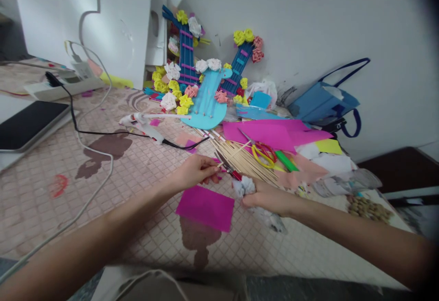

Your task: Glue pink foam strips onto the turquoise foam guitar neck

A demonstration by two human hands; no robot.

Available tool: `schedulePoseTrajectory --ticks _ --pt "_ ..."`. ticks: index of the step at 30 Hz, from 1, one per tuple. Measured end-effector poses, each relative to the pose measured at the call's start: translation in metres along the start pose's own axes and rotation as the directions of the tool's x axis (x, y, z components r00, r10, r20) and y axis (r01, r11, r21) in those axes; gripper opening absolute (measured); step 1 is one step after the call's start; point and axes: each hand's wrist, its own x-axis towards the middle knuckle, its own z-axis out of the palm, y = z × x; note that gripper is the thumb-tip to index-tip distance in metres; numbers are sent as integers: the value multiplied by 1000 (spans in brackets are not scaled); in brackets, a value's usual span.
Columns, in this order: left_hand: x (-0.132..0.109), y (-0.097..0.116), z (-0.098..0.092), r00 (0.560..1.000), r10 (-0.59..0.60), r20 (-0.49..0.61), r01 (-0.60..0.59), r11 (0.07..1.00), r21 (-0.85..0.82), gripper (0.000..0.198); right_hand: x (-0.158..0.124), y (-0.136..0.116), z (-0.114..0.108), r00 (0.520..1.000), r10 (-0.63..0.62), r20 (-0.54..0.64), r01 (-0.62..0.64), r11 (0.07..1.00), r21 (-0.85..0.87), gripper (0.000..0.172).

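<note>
My left hand (197, 172) is closed in a pinch on a short, thin stick (220, 165), pale like bamboo. Next to its fingertips are the open dark blades of a pair of shears (234, 174) with a red body. My right hand (264, 196) wraps round the shears' handles, which are bound in crumpled white material. A bundle of bamboo sticks (245, 157) lies just beyond both hands. Below them rests a magenta paper sheet (206, 208), flat on the table. Whether the blades touch the stick, I cannot tell.
Yellow-handled scissors (262, 157) and a green object (286, 161) lie right of the sticks. A hot glue gun (146, 127) with a black cord sits at left. Guitar-shaped crafts (207, 102) with paper flowers stand behind. A tablet (30, 125), blue bag (322, 102) and pebbles (368, 208) flank them.
</note>
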Motion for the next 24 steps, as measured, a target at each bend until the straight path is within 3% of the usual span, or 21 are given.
schedulePoseTrajectory --ticks 6,8,13,17,20,24 --pt "6 -3 -2 993 48 -108 -41 997 67 26 16 9 -12 969 189 -162 -183 982 48 11" --pt "5 -5 -7 990 70 -126 -58 994 96 27 17 13 -19 974 156 -163 -157 988 4 17" --pt "-1 -5 -21 981 113 -155 -79 974 210 26 5 13 -43 960 -83 -266 5 959 -282 40" --pt "-5 -2 -25 977 136 -166 -87 958 273 25 3 9 -62 910 -145 -387 -46 895 -443 64" --pt "-7 -2 -26 967 165 -196 -95 942 321 20 6 9 -68 898 -127 -422 -82 893 -443 75" --pt "-2 1 -25 938 237 -254 -102 887 451 15 5 13 -63 906 -108 -410 -43 938 -343 76"
